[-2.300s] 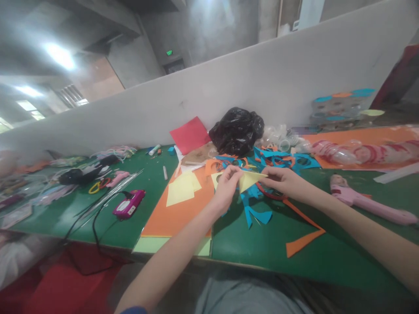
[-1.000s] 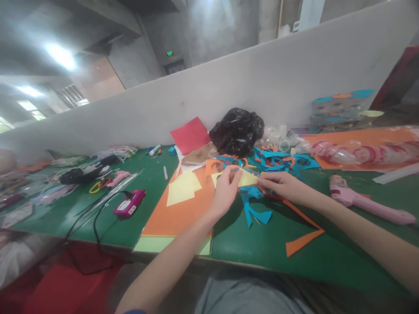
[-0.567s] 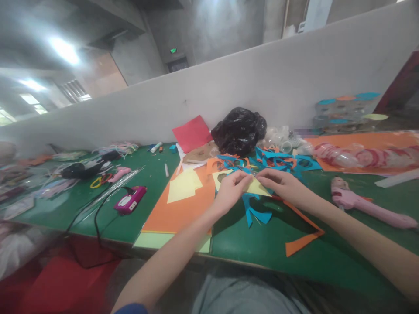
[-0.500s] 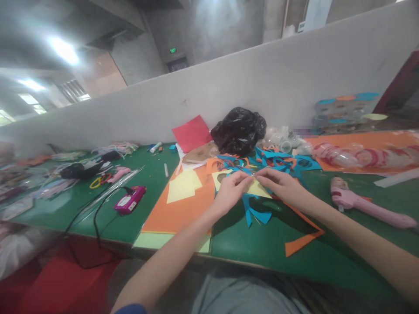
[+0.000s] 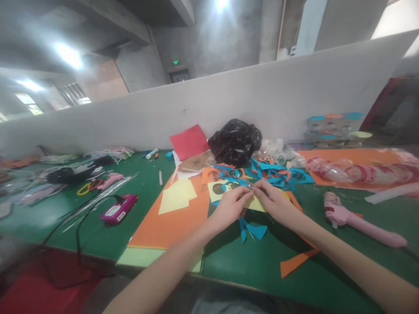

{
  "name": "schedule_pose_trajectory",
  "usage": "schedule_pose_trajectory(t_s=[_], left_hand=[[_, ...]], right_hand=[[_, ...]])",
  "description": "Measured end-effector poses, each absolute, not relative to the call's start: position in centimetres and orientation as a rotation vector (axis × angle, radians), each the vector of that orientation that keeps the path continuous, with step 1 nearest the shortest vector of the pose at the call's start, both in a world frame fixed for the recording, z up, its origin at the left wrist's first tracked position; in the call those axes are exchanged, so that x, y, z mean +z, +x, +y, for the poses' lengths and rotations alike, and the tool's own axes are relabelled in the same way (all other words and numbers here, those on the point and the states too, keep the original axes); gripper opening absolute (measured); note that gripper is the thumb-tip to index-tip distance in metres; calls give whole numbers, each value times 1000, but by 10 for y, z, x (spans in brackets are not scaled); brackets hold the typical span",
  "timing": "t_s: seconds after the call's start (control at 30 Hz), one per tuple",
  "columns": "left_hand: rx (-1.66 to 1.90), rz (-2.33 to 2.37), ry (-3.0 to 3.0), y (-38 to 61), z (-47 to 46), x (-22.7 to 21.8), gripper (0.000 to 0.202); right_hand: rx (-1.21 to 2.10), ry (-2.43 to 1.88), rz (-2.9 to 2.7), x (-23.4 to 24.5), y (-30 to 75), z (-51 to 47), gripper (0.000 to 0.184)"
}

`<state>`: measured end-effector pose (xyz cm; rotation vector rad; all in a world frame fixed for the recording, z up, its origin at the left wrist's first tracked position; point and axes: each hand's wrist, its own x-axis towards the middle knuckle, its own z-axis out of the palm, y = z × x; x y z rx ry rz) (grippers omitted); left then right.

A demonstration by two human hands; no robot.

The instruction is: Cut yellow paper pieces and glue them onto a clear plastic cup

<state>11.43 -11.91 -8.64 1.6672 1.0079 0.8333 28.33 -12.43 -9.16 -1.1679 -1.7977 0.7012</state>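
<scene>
Both your hands pinch the yellow paper.
Left hand and right hand grip it together; blue scraps lie just below.

The left hand and right hand now meet fingertip to fingertip over the yellow paper piece, which earlier stood raised as a triangle pointing toward 3 o'clock and now lies low between them, mostly covered.
</scene>
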Motion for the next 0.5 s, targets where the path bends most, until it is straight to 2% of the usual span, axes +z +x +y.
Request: schedule_pose_trajectory(t_s=[0.23,0.5], left_hand=[[822,1083,1711,116,-116,-86,37],[760,1074,1727,110,-118,-83,34]], right_hand=[[715,-1182,-1786,-92,285,-124,34],[773,-1172,-1799,-98,284,-126,37]])
